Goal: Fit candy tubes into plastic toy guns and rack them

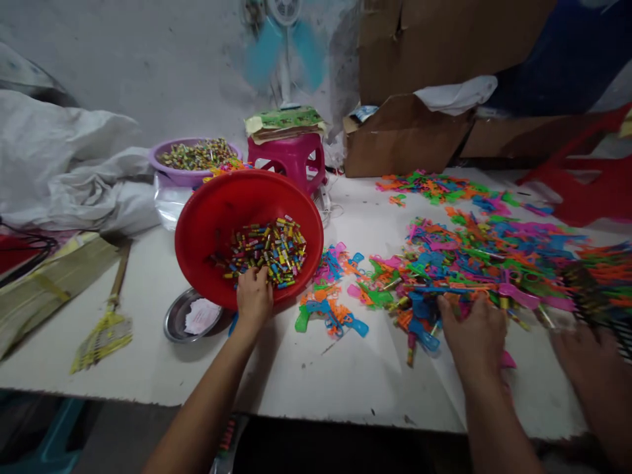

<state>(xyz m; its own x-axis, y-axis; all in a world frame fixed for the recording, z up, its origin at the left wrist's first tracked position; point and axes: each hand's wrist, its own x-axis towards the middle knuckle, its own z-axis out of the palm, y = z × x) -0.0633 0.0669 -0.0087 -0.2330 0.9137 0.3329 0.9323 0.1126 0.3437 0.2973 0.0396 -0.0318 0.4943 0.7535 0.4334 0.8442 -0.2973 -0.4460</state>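
My left hand (255,296) reaches over the near rim of a tilted red basin (197,230). Its curled fingers are among small tubes (276,250) in gold, blue and pink wrapping; what they pinch is hidden. My right hand (474,336) is at the near edge of a heap of bright plastic toy guns (444,260). Its bent thumb and fingers grip at toy guns there, partly hidden by the hand. A few wrapped tubes lie among the toys beside it. Between my hands lies a smaller cluster of toy guns (330,313).
A metal bowl (170,322) with white paper sits left of the basin, near a yellow fly swatter (106,336). Behind stand a purple basin (158,158) of tubes, a pink stool (286,155) and cardboard boxes (405,138). Another person's hand (587,359) is at right by a black basket (600,309).
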